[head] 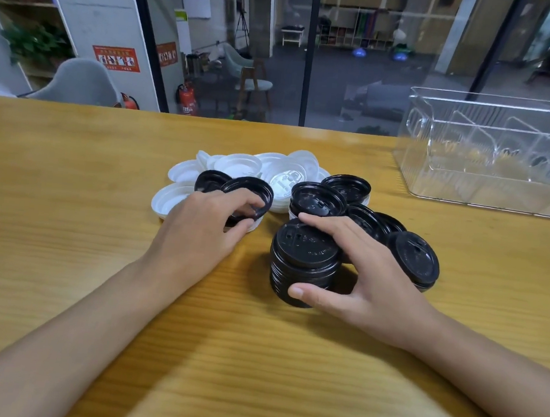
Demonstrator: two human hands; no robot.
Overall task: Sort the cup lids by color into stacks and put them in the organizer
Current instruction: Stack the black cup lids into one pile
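Head view, only angle available.

Right hand (370,276) is gripping the tall stack of black round plastic cup lids (301,267): thumb is pressing the near side low down, index finger is lying across the top lid, other fingers are wrapping the far side. The stack is standing upright on the yellow wood-grain table (69,190), near centre.

Left hand (205,225) is pinching one upturned black plastic lid (251,193), fingers curling over its rim, thumb underneath. That lid is sitting tilted on top of the loose pile of white round plastic lids (237,165), which is spreading across the table behind both hands.

More loose black lids are lying to the right of the pile: one flat lid (317,200) on a short white stack just behind the right index finger, another (347,186) behind it, and a dome-up short stack (413,260) just beside the right hand's knuckles.

The clear ribbed plastic organizer with dividers (490,160) is sitting at the table's far right, well apart from the lids. No lids are showing inside it.

Beyond the table edge: a grey shell chair (78,81) and a red fire extinguisher (186,99) by the glass wall.
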